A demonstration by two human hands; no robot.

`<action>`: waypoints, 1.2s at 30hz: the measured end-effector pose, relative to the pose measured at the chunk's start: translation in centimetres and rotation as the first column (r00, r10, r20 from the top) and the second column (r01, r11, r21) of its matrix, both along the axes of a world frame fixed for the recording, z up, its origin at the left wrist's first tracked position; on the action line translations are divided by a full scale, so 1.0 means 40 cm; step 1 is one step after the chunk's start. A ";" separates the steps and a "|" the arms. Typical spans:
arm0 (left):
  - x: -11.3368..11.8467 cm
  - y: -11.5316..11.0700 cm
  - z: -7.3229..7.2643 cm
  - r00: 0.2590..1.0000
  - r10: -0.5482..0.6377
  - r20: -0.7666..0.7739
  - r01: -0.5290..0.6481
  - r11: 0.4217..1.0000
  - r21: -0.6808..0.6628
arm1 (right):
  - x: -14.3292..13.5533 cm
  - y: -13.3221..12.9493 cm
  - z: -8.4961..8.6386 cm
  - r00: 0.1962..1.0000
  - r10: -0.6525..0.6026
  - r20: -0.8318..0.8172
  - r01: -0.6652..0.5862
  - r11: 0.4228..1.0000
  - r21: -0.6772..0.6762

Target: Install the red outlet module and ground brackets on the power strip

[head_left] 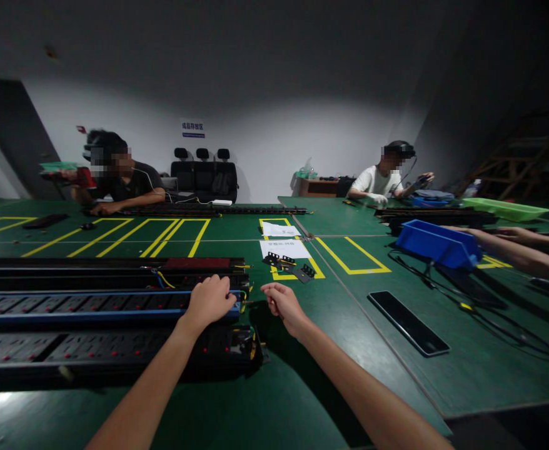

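Note:
My left hand (212, 300) is closed over the right end of a long blue-edged power strip (129, 305) with black sockets and red dots. Coloured wires (243, 301) stick out of that end. Just right of the wires, my right hand (284, 306) is closed in a pinch. Whatever its fingertips hold, if anything, is too small to make out. A black power strip (100, 350) lies nearer to me, and dark channel-like housings (115, 265) lie beyond the blue one. Several small black end pieces (289, 265) sit past my right hand, beside a paper sheet (284, 249).
On the right lie a phone-like black slab (408, 322), black cables (485, 319) and a blue bin (438, 244). Another person's arms (518, 247) reach in there. Two co-workers sit across the green table (331, 369), near a green tray (506, 209) and more dark strips.

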State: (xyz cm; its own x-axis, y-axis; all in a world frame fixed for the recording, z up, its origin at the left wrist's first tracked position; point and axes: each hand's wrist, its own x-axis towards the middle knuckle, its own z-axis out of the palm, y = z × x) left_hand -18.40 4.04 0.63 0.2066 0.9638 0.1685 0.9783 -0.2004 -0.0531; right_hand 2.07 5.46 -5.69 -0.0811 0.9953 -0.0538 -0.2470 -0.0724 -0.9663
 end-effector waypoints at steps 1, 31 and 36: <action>0.000 0.000 0.001 1.000 0.001 0.001 -0.001 1.000 -0.002 | 0.000 0.000 0.000 1.000 0.000 0.001 0.000 1.000 0.000; 0.004 -0.003 0.006 1.000 0.007 -0.008 -0.007 1.000 -0.015 | 0.000 0.001 -0.007 1.000 0.009 0.020 -0.010 1.000 0.014; 0.003 -0.005 0.005 1.000 0.007 -0.008 -0.007 1.000 -0.006 | 0.000 0.002 -0.009 1.000 0.012 0.029 -0.012 1.000 0.007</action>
